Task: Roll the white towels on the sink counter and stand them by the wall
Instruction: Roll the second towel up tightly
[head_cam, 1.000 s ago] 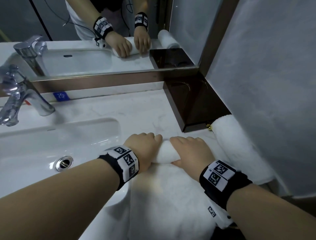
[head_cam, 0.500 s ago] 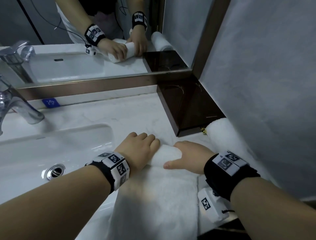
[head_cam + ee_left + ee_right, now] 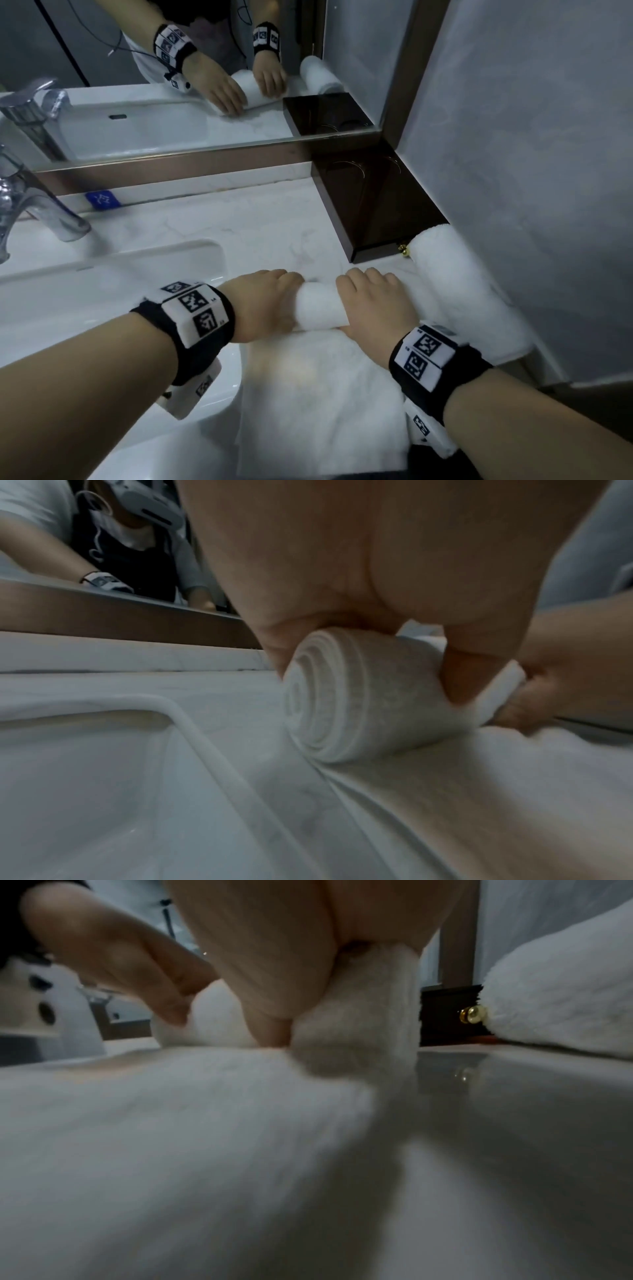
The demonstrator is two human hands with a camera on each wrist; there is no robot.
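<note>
Nearest, the flat unrolled part of the white towel (image 3: 322, 404) lies spread over the front of the tabletop (image 3: 260, 226), its near edge reaching the front rim and its left side overlapping the corner of the sink basin (image 3: 113, 294). At the far end of that flat stretch the towel is wound into a tight roll lying on its side; the left wrist view shows the spiral layers at its left end.

The left hand (image 3: 263, 305) curls over the left end of the roll, fingers wrapped across the top and down the far side, thumb pressed against the near face. The right hand (image 3: 373, 308) grips the right end the same way, fingers bent over the top and thumb tucked low where the roll meets the flat cloth. Both wrists carry black bands with square-patterned markers.

Just right of the right hand, a second rolled towel (image 3: 462, 287) lies on its side along the grey wall (image 3: 531, 171), touching it, not upright. Its far end butts against a dark brown box (image 3: 373, 205) in the corner, beside a small brass knob (image 3: 406, 250).

Farther back left, a chrome faucet (image 3: 30, 212) stands behind the basin, with a blue sticker (image 3: 102, 199) on the ledge beneath the mirror (image 3: 164, 85), which reflects the hands and both rolls.
</note>
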